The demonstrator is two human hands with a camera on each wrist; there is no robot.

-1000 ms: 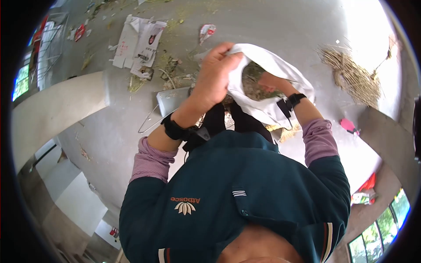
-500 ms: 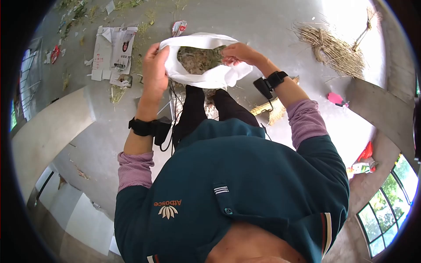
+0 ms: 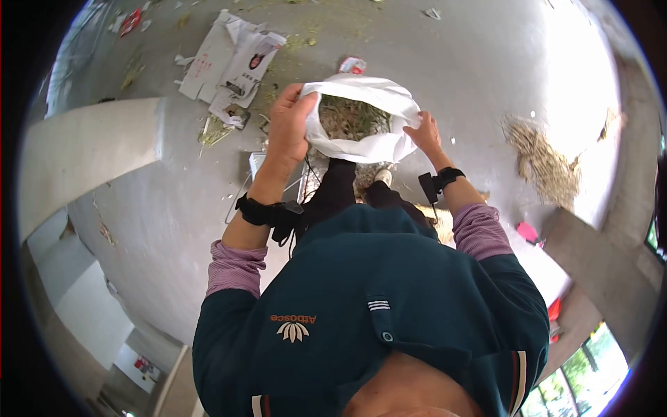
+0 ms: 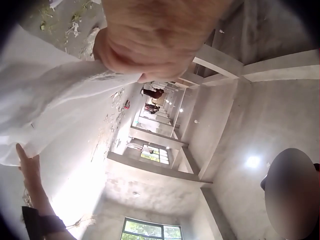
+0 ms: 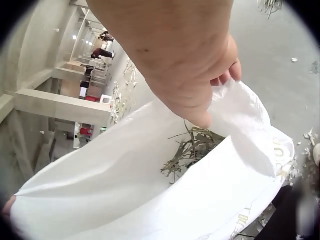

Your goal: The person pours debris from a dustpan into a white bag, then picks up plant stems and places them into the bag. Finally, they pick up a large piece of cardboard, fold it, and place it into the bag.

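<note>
A white woven sack point(image 3: 375, 149) hangs between my hands with its mouth spread wide. Inside lie dry stalks, leaves and other plant scraps point(image 3: 351, 119); the right wrist view shows a tuft of stalks point(image 5: 192, 150) below the rim. My left hand point(image 3: 287, 128) grips the left edge, thumb over the rim toward the inside. On the opposite edge, my right hand point(image 3: 425, 133) pinches the rim between thumb and fingers. In the right wrist view this hand point(image 5: 185, 60) has curled fingertips outside the cloth and the thumb inside the mouth.
Flattened cardboard point(image 3: 226, 62) and a red-white wrapper point(image 3: 353, 66) lie on the littered floor ahead. A straw bundle point(image 3: 545, 163) is at the right, with a pink object point(image 3: 529, 233) nearer. A metal dustpan-like tray point(image 3: 257, 163) stands by my legs. Low concrete beams flank both sides.
My right hand was down inside the sack's mouth a second ago, then came up to the right rim, which it now holds farther outward. The left hand keeps its hold on the left edge.
</note>
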